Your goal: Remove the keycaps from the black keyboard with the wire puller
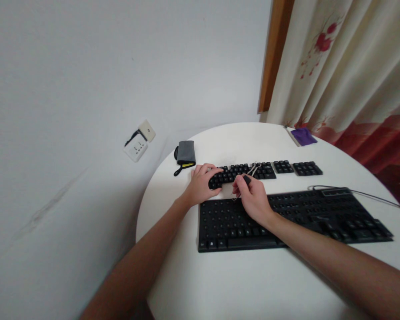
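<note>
A black keyboard [246, 243] lies across the white round table, with bare key stems showing over its upper left area and keycaps on its bottom rows. Beyond it, loose black keycaps [235, 170] are laid out in rows. My left hand [202, 184] rests at the left end of those rows, thumb and fingers spread around the keycaps. Over the keyboard's top edge, my right hand [252, 195] is closed on what looks like a wire keycap puller [246, 179], with a dark handle and thin wires. Fingers partly hide the tool; whether a keycap is in its wires is unclear.
Further keycap groups [307, 168] lie to the right. A grey pouch [186, 152] is at the table's back left, a purple cloth item [303, 136] at the back right. The keyboard's cable [363, 194] runs off right. Wall sockets [135, 147] and a curtain [346, 80] border the table.
</note>
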Demonstrator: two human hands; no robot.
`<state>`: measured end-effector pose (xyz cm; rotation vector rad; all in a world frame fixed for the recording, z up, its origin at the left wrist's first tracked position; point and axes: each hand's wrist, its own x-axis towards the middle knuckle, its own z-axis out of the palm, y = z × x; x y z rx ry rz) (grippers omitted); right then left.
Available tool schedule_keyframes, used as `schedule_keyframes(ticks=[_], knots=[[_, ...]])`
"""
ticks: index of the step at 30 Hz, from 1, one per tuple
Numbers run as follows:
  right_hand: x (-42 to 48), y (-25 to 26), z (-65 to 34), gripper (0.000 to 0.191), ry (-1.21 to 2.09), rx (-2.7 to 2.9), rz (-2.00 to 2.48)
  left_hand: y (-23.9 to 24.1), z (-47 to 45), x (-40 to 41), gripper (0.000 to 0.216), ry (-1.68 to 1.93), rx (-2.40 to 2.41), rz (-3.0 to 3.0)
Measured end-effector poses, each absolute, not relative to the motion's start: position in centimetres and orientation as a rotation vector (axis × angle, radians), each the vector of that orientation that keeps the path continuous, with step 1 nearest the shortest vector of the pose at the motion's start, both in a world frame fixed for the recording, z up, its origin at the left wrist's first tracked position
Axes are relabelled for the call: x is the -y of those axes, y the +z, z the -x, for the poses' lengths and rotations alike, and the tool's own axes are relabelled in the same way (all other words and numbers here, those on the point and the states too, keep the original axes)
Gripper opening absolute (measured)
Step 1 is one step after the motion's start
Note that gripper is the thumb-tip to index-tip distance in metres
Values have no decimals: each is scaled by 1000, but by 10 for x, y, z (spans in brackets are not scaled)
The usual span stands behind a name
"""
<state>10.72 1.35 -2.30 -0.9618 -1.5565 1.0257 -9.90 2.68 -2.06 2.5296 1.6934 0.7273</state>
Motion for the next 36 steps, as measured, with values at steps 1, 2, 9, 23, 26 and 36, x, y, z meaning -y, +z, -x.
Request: schedule_keyframes(ticks=[1,2,9,23,26,36], knots=[[-13,-23,-107,45,1033,1550,960,-20,99,-27,58,741,-1683,-2532],[-13,-23,-107,46,1041,1545,956,-19,100,-27,56,768,-1665,-2535],[-10,-21,-110,47,1052,1675,841,-14,105,-34,16,1261,-1640,-2406],[4,-16,-116,21,1124,2140,410,-17,102,-33,17,1304,-1662,-2318],[5,-17,-116,23,1129,2207,312,-18,103,-33,17,1312,-1659,-2309],[5,-12,-114,33,1103,2327,50,-21,104,-34,19,1297,-1615,-2280]])
